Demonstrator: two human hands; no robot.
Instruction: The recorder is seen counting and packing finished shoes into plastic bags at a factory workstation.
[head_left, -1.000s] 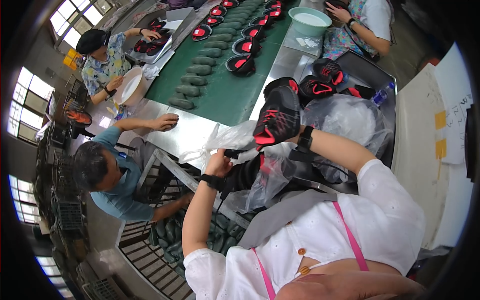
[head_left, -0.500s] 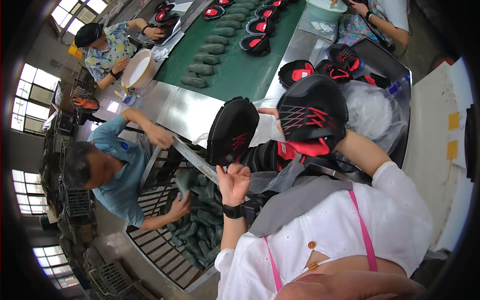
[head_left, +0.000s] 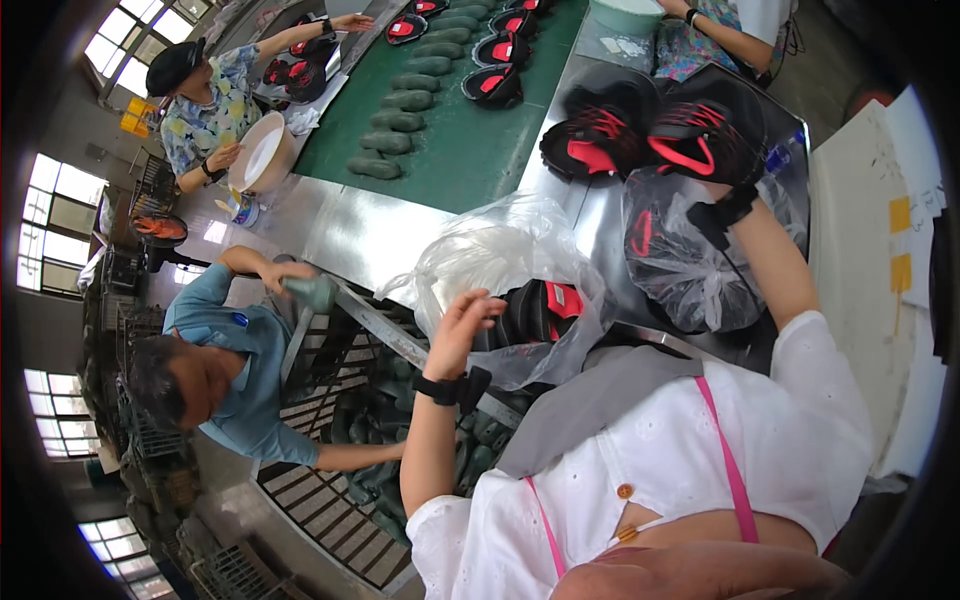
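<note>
My left hand point(head_left: 464, 328) is open and holds nothing, its fingers apart above a clear plastic bag point(head_left: 500, 245). Inside that bag is a stack of black shoe uppers point(head_left: 530, 315) with red linings and a white label. My right hand point(head_left: 716, 192) is at the heel end of a black shoe upper point(head_left: 705, 130) with red lacing, over the dark tray on the right. The upper hides most of its fingers. Beside it, to the left, is another black and red shoe upper point(head_left: 598, 140); both are smeared by motion.
A second plastic bag point(head_left: 700, 250) holds dark pieces. Green shoe lasts point(head_left: 390, 142) and shoe uppers point(head_left: 492, 85) line the green belt point(head_left: 440, 160). At left, a person in blue point(head_left: 235, 370) handles lasts over a barred cart point(head_left: 350, 525). Another person point(head_left: 215, 100) works beside a basin point(head_left: 268, 155).
The two shoe uppers have moved from in front of me to the tray at the far right with my right hand. My left hand has come away from them, uncovering the bag.
</note>
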